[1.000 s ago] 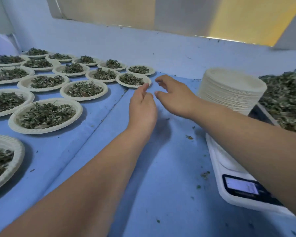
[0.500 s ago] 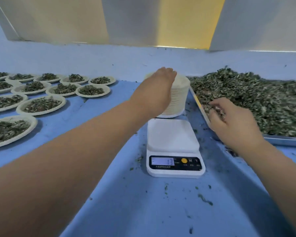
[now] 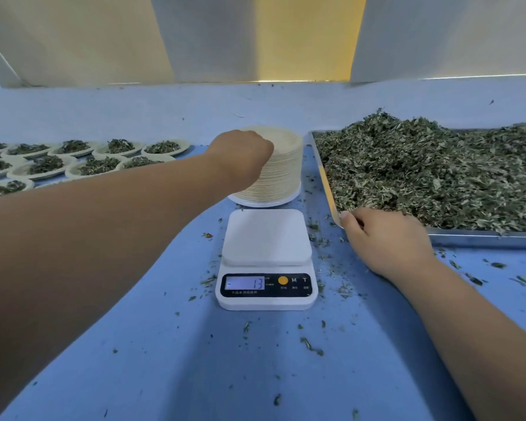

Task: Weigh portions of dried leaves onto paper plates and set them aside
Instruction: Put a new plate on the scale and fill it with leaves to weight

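A white digital scale [image 3: 266, 256] stands in the middle of the blue table with a bare platform; its display reads 13. Behind it is a tall stack of paper plates [image 3: 281, 171]. My left hand [image 3: 240, 158] is curled over the left side of the stack's top, fingers gripping the plates there. A metal tray [image 3: 483, 237] heaped with dried leaves [image 3: 431, 174] fills the right side. My right hand [image 3: 383, 238] rests at the tray's front left corner, fingers bent onto the rim and leaf edge. Whether it holds leaves is hidden.
Several filled paper plates [image 3: 97, 165] lie in rows at the far left. Leaf crumbs are scattered over the blue table [image 3: 195, 360] around the scale. A pale wall [image 3: 195, 110] runs along the table's back edge.
The view swung right from the filled plates to the scale and tray. My left hand moved onto the plate stack; my right hand came down to the tray's front corner.
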The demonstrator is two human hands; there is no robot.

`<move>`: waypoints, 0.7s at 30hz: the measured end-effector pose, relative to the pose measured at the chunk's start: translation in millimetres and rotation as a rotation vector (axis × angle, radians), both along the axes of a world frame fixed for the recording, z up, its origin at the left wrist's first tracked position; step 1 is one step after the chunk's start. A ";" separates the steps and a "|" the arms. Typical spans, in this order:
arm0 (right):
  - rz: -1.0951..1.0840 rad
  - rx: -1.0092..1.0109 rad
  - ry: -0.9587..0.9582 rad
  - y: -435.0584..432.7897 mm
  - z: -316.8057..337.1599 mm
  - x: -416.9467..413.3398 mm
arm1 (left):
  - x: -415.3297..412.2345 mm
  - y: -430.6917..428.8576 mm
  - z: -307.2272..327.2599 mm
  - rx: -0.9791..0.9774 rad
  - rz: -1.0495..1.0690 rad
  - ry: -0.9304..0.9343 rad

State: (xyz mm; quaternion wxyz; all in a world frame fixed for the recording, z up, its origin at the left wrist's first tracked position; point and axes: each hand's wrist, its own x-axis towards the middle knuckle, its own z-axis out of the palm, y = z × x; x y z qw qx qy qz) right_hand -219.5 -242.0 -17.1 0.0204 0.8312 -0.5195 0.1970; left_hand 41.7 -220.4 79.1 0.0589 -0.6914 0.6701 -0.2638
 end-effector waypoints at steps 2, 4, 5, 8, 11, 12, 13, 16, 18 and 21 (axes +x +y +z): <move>0.004 -0.024 -0.018 0.9 -1.2 0.2 | 1.1 -1.9 0.1 0.004 -0.001 -0.031; 0.007 -0.037 -0.025 -0.1 -2.4 0.9 | 3.6 -2.2 1.0 0.014 -0.012 -0.074; 0.005 -0.041 -0.025 -0.4 -3.4 0.8 | 4.8 -2.0 1.4 0.018 -0.023 -0.095; 0.007 -0.055 -0.018 -1.9 -5.9 0.8 | 7.0 -1.8 3.2 0.036 -0.043 -0.150; 0.003 -0.075 -0.020 -2.9 -7.2 0.6 | 5.4 -2.7 4.9 0.059 -0.039 -0.196; 0.002 -0.074 -0.021 -3.1 -7.4 0.6 | 4.2 -2.4 5.6 0.066 -0.035 -0.206; 0.000 -0.073 -0.025 -2.9 -7.3 1.0 | 3.5 -1.8 6.6 0.070 -0.032 -0.208; -0.006 -0.073 -0.031 -2.3 -6.6 1.5 | 2.4 -2.1 8.9 0.052 -0.062 -0.219; -0.005 -0.068 -0.028 -1.9 -5.7 1.4 | -0.4 -3.5 10.6 0.028 -0.084 -0.187; 0.002 -0.064 -0.032 -0.7 -4.6 1.3 | -4.7 -3.4 9.9 -0.068 -0.099 -0.095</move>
